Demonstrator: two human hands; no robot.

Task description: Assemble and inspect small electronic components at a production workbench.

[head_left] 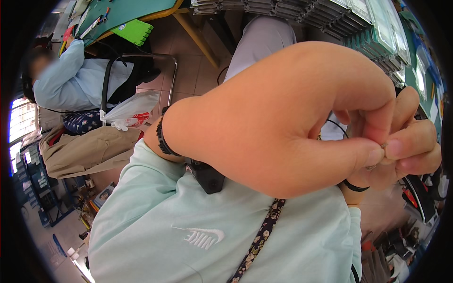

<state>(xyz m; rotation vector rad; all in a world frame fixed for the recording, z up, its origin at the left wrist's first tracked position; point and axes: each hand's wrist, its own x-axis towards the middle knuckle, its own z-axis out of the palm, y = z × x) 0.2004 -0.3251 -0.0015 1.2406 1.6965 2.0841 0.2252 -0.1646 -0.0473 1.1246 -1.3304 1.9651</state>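
My left hand (278, 122) reaches across from the left and fills much of the picture, its back toward me. Its thumb and forefinger are pinched together. At the right, my right hand (413, 141) is also closed, thumb and fingertips meeting those of the left. Between the touching fingertips shows a sliver of something tiny and thin (371, 167), perhaps metallic, too small to name. Most of it is hidden by the fingers. A thin dark cord (337, 125) curves behind the hands; I cannot tell whether it joins the held piece. Both wrists carry black bands.
Stacks of clear plastic trays (377, 42) stand at the far right. A person in light blue (85, 85) sits far left at a green-topped table (127, 9). A white plastic bag (134, 108) hangs by the chair. A black device (206, 177) sits below my left wrist.
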